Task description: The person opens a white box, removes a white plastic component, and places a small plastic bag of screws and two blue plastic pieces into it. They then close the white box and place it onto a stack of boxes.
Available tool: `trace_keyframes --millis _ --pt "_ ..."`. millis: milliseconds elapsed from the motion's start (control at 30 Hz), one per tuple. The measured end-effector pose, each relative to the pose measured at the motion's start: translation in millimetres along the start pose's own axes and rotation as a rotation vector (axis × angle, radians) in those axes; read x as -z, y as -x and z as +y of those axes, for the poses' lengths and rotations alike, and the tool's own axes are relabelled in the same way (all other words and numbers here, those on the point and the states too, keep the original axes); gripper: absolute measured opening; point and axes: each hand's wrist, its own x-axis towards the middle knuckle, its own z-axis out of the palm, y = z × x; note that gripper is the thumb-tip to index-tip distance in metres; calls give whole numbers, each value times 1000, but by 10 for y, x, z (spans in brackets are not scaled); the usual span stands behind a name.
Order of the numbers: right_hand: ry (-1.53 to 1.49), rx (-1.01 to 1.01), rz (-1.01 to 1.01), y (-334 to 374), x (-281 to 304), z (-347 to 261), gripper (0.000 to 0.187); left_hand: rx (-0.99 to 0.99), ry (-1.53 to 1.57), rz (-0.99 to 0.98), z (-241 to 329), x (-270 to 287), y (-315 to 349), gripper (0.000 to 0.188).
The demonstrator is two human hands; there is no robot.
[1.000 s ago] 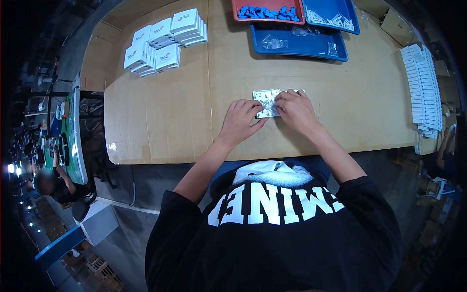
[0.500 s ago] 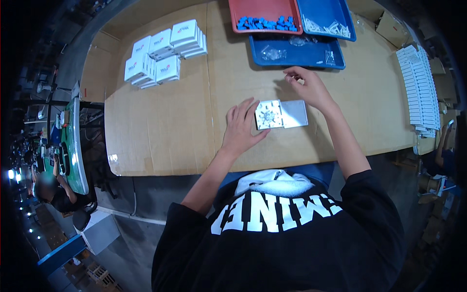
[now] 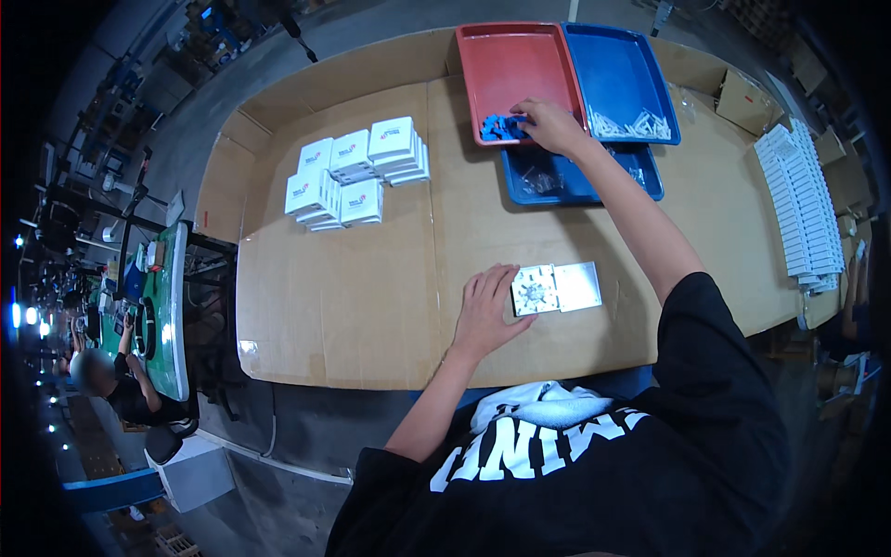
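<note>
My left hand (image 3: 484, 311) grips the left side of an open white box (image 3: 535, 290) on the cardboard-covered table, fingers at its far edge and thumb at its near edge. Inside it lies a pale grey, rounded piece with spokes, too small to make out. The flat white lid (image 3: 579, 286) lies open to the right, against the box. My right hand (image 3: 549, 126) reaches into the near end of the red tray (image 3: 515, 70). Its fingers are curled down at a heap of small blue plastic parts (image 3: 499, 127); what the fingertips pinch is hidden.
A blue tray (image 3: 617, 70) holds white slender pieces (image 3: 631, 124). Below sits another blue tray (image 3: 575, 193) with clear plastic bags. Closed white boxes (image 3: 357, 172) are stacked at the left. Long rows of white boxes (image 3: 800, 204) line the right edge. A co-worker (image 3: 130, 381) sits far left.
My right hand has moved from above the near table up into the red tray. My left hand stays on the white box. The whole view has shifted, showing more of the trays.
</note>
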Motion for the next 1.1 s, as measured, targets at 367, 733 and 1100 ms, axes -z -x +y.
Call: trace_keyframes --millis 367,733,1100 --pt "-269 -145 -67 -164 19 136 25 8 6 -11 37 27 -29 79" --pt "-1362 -450 288 697 1013 -1039 28 19 -2 -16 38 31 -9 80" --pt "-1310 -647 120 1572 547 -1142 29 40 12 -7 -72 -52 -5 84"
